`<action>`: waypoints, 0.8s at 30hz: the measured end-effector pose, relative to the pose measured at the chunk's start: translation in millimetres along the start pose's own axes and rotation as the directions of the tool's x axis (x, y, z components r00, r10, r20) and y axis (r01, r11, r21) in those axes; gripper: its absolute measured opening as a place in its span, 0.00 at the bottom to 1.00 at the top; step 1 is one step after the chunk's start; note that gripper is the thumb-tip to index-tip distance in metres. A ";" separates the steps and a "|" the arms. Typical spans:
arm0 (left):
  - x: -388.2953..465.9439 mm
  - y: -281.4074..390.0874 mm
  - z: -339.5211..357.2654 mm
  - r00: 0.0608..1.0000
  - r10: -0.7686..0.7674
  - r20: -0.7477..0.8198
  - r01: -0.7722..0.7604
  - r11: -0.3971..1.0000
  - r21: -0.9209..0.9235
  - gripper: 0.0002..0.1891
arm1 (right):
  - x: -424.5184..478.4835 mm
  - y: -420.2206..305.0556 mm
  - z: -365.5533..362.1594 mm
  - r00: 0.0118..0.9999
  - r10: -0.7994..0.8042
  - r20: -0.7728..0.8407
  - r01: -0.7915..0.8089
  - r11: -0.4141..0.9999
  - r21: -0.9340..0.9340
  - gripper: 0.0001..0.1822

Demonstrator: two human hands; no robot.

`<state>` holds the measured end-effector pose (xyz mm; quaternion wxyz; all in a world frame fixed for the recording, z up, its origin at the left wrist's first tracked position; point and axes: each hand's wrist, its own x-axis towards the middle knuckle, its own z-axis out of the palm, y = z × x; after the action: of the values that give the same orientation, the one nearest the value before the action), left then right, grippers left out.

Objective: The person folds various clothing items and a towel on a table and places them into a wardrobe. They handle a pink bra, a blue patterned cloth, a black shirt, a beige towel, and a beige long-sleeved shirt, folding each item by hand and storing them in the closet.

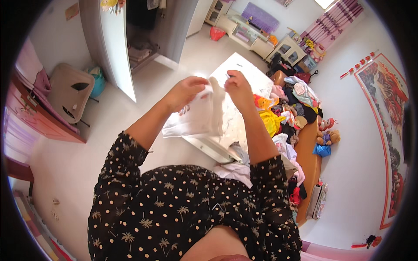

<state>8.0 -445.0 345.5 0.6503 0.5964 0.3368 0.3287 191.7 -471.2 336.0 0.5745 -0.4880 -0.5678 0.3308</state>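
My left hand point(192, 93) grips the upper edge of a pale, thin cloth point(196, 122), possibly a garment, with a small print on its front. The cloth hangs down in front of me. Level with it, my right hand point(240, 89) is raised at the cloth's right side, fingers bent. Blur and glare hide whether those fingers pinch the fabric. Beneath both hands lies a broad white surface point(236, 65), strongly lit, with a pale pattern. A heap of clothes and bags point(287, 114) covers its right side.
An orange-brown wooden board point(310, 143) runs behind the heap, with a teddy bear point(328, 137) beside it. An open wardrobe point(143, 36) stands ahead to the left, its door point(114, 42) swung outward. A folding chair point(67, 93) is at the left wall. White cabinets point(290, 50) line the far wall.
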 end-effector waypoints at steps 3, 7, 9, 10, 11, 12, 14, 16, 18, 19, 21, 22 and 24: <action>-9.8 -23.7 15.1 0.991 0.064 0.118 -0.026 0.955 -0.294 0.22 | -12.5 9.5 25.7 0.968 -0.075 0.239 0.092 0.994 -0.058 0.22; -19.6 -23.0 -0.4 0.995 -0.001 -0.101 -0.047 0.881 -0.470 0.17 | -28.4 26.5 8.3 0.998 0.046 0.046 -0.051 0.992 0.117 0.25; -25.0 -7.8 -13.8 0.997 0.020 -0.076 -0.053 0.884 -0.465 0.13 | -44.1 32.7 -17.4 0.990 -0.056 0.133 0.081 0.977 -0.196 0.32; -25.4 0.7 -16.3 0.997 0.025 -0.076 -0.057 0.890 -0.453 0.13 | -53.2 35.6 -22.9 0.960 0.043 0.276 0.022 0.973 -0.229 0.35; -25.7 10.4 -17.4 0.995 0.093 -0.023 -0.093 0.884 -0.458 0.13 | -63.3 36.7 -26.6 0.911 0.088 0.402 0.015 0.969 -0.246 0.39; -26.9 18.0 -17.0 0.995 0.100 -0.012 -0.095 0.890 -0.445 0.12 | -74.7 37.1 -29.2 0.869 0.128 0.477 -0.089 0.990 -0.105 0.42; -28.9 32.8 -14.1 0.993 0.058 -0.101 -0.093 0.914 -0.395 0.12 | -97.3 33.5 -27.7 0.799 0.125 0.588 -0.306 0.927 0.218 0.50; -29.3 44.5 -9.6 0.990 0.069 -0.121 -0.110 0.921 -0.374 0.12 | -116.7 28.2 -21.3 0.830 0.093 0.551 -0.313 0.894 0.321 0.50; -26.4 53.3 -4.3 0.980 0.056 -0.193 -0.119 0.935 -0.333 0.13 | -125.9 26.4 -10.0 0.857 0.180 0.483 -0.225 0.974 0.037 0.50; -24.8 57.1 -2.4 0.990 0.067 -0.120 -0.105 0.932 -0.347 0.12 | -123.3 29.3 1.1 0.918 0.134 0.374 -0.111 0.990 -0.083 0.48; -20.7 62.1 3.0 0.993 0.084 -0.084 -0.108 0.930 -0.352 0.12 | -106.4 38.6 25.8 0.979 -0.097 0.179 0.153 0.931 -0.331 0.45; -19.6 65.4 4.0 0.993 0.089 -0.079 -0.110 0.939 -0.324 0.12 | -95.8 43.4 30.7 0.986 0.015 0.166 0.032 0.961 -0.275 0.40; -19.0 69.1 7.8 0.991 0.126 -0.033 -0.131 0.950 -0.282 0.11 | -70.2 48.9 38.0 0.960 0.219 0.176 -0.195 0.970 -0.142 0.31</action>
<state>2.1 -460.1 415.8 0.7037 0.5152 0.2515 0.4197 153.6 -514.8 262.5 0.4483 -0.5454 -0.5853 0.3988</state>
